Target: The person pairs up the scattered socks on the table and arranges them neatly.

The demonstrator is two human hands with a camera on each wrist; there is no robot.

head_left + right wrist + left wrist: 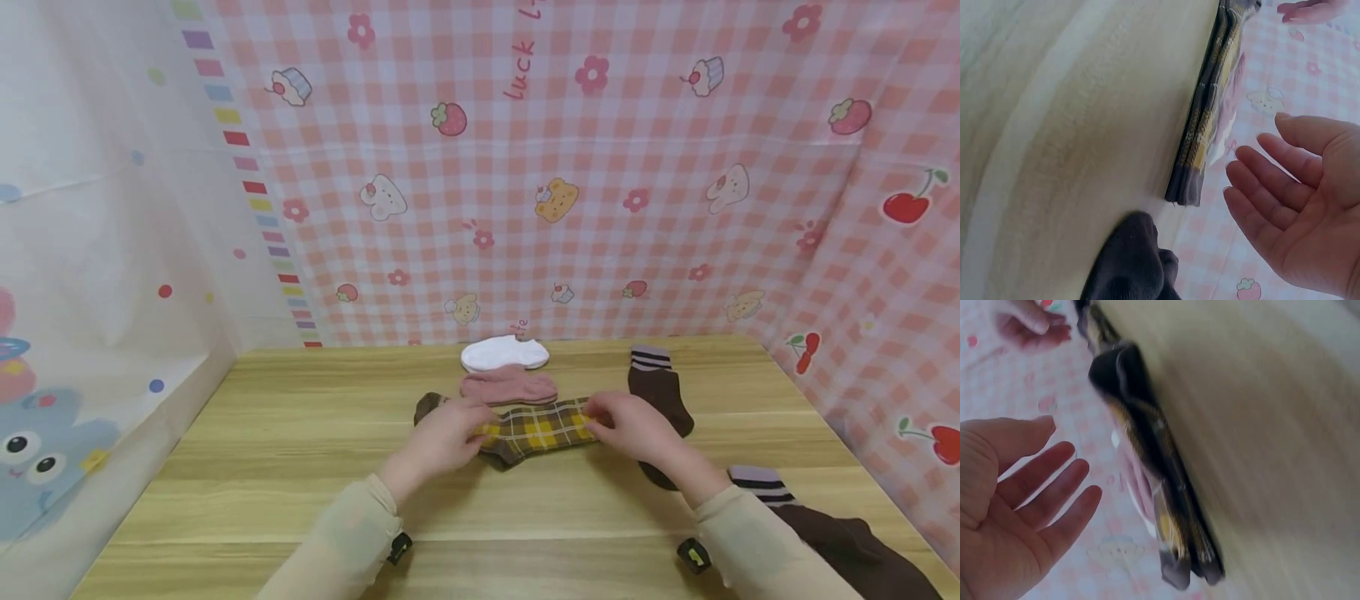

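- The plaid sock lies flat on the table, brown with yellow checks, stretched left to right in the middle of the surface; the wrist views suggest two plaid layers stacked, though the blur leaves that unsure.
- The left hand is at the sock's left end; in the head view it appears to rest on it, while the left wrist view shows the fingers straight and spread, palm facing the sock, grip released.
- The right hand is at the sock's right end; in the right wrist view its fingers are loosely extended, just beside the sock's cuff, grip also released and holding nothing.
- Just behind the plaid sock lies a pink sock, and behind that a white sock, near the back wall.
- A brown sock with striped cuff lies to the right, partly under the right hand; its toe shows in the right wrist view.
- Another brown striped sock lies at the table's near right edge, beside the right sleeve.
- A pink checked cloth with cartoon prints hangs behind and to the right.
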